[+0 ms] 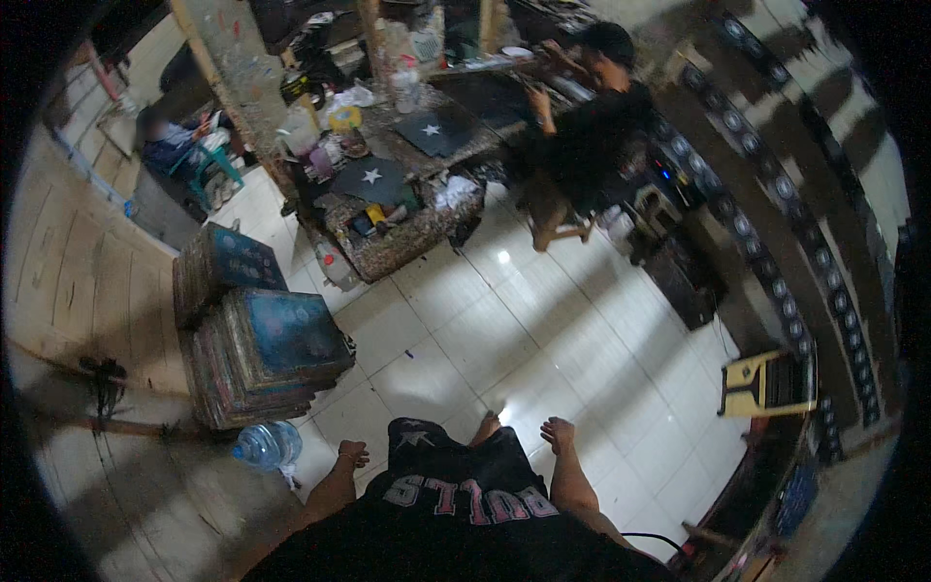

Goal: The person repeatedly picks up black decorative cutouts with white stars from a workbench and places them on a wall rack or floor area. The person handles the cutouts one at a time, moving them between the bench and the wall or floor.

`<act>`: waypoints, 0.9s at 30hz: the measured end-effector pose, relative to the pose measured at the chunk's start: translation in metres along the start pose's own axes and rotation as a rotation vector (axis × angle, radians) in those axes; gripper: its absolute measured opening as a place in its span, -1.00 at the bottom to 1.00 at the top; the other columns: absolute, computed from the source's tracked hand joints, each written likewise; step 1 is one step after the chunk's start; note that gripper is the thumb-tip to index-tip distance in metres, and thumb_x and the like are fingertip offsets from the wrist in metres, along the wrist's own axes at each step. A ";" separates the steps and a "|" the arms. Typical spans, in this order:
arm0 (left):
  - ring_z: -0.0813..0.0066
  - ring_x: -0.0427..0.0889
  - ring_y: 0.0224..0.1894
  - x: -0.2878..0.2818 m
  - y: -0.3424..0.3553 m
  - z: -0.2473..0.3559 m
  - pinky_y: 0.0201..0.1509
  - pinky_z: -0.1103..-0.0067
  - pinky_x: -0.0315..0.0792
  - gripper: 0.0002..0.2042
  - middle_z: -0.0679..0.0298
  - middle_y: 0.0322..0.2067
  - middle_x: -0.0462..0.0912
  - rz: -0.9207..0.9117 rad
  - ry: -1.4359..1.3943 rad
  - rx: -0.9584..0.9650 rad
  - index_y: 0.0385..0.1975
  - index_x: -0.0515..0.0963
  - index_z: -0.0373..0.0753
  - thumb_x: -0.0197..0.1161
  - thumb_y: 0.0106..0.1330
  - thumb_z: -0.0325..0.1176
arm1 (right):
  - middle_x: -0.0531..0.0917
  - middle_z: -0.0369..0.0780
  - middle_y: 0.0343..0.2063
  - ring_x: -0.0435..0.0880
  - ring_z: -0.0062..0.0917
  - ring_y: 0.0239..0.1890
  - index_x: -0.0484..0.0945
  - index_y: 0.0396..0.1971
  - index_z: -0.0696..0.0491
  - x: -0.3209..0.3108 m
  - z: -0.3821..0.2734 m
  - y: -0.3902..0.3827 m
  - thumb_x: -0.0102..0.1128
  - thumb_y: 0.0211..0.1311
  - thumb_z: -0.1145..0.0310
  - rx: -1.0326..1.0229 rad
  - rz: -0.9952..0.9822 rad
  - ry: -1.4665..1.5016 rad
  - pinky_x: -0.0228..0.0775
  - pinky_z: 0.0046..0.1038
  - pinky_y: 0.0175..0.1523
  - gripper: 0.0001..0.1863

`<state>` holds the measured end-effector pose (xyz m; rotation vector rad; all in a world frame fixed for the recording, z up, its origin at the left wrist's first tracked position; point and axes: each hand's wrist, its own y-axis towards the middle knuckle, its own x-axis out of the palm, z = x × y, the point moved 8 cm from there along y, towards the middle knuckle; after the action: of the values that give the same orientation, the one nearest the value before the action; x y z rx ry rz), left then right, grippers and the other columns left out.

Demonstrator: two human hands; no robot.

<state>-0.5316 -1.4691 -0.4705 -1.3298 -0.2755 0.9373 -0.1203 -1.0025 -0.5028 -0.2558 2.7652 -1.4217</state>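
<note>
A: Any packs, labels or signs down there?

B: Lying on the pale tiled floor [504, 320], a clear blue-tinted water bottle [267, 444], on its side, just beside the lower stack of painted boards [267, 354]. Behind that, a second stack [221, 264], same square shape, teal and dark tops, edges streaked with many colours.

A: And on the table?

B: Two flat black squares, each with one white star: the nearer star square [371, 178] toward the front of the speckled work table [407, 242], the farther star square [433, 129] nearer a seated person in black [592, 126]. Around them pots and tubs, too small to sort. Off to the right, a yellow stool [761, 383] against the dark patterned wall.

A: Hands?

B: Left hand [353, 453] low at the lower edge, forearm rising from below, thin band at the wrist, fingers loosely bent and closed on nothing. Near the bottle, not touching it. Right hand [558, 433] hanging over the tiles beyond the black printed shirt [465, 495], fingers slightly spread, empty as well.

A: Anything between the two?

B: Only the shirt's red-and-white lettering and a white star on the dark cloth.
</note>
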 end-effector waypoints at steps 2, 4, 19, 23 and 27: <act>0.26 0.64 -0.47 0.027 -0.010 0.030 -0.46 0.42 0.51 -0.76 0.08 -0.36 0.64 -0.109 -0.217 0.102 -0.23 0.51 -0.34 0.13 0.28 -0.28 | 0.61 -0.02 -0.25 0.65 -0.24 -0.21 0.48 -0.15 0.19 0.030 -0.052 0.050 0.05 0.21 0.31 -0.061 -0.170 -0.138 0.56 -0.27 -0.19 -0.70; 0.25 0.66 -0.43 0.056 -0.041 0.085 -0.41 0.41 0.53 -0.74 0.11 -0.32 0.65 -0.047 -0.289 0.243 -0.16 0.49 -0.33 0.13 0.30 -0.28 | 0.62 -0.04 -0.27 0.67 -0.26 -0.29 0.48 -0.15 0.19 0.069 -0.119 0.075 0.06 0.19 0.33 -0.019 -0.141 -0.216 0.57 -0.31 -0.22 -0.70; 0.21 0.66 -0.27 0.058 0.151 0.253 -0.24 0.35 0.56 -0.66 0.11 -0.16 0.61 -0.158 -0.348 0.159 -0.04 0.45 -0.19 0.14 0.29 -0.13 | 0.62 -0.02 -0.34 0.64 -0.36 -0.36 0.46 -0.12 0.18 0.383 -0.273 0.238 0.05 0.25 0.25 -0.044 -0.517 -0.453 0.57 -0.34 -0.31 -0.67; 0.38 0.65 -0.34 0.047 0.036 0.502 -0.33 0.52 0.52 -0.72 0.13 -0.26 0.64 -0.046 -0.463 0.510 -0.16 0.47 -0.27 0.10 0.33 -0.17 | 0.61 -0.03 -0.34 0.62 -0.34 -0.38 0.43 -0.11 0.19 0.488 -0.330 0.272 0.02 0.26 0.31 -0.060 -0.558 -0.337 0.56 -0.32 -0.28 -0.70; 0.39 0.65 -0.29 0.023 0.006 0.572 -0.27 0.55 0.51 -0.71 0.12 -0.22 0.64 0.078 -0.456 0.523 -0.14 0.46 -0.29 0.09 0.36 -0.18 | 0.55 -0.10 -0.21 0.59 -0.32 -0.29 0.28 0.06 0.14 0.622 -0.366 0.321 0.02 0.28 0.26 0.186 -0.386 0.036 0.50 -0.22 -0.07 -0.59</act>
<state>-0.8971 -1.0520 -0.3296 -0.6436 -0.3005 1.2736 -0.8118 -0.6211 -0.5141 -0.7992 2.6861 -1.7639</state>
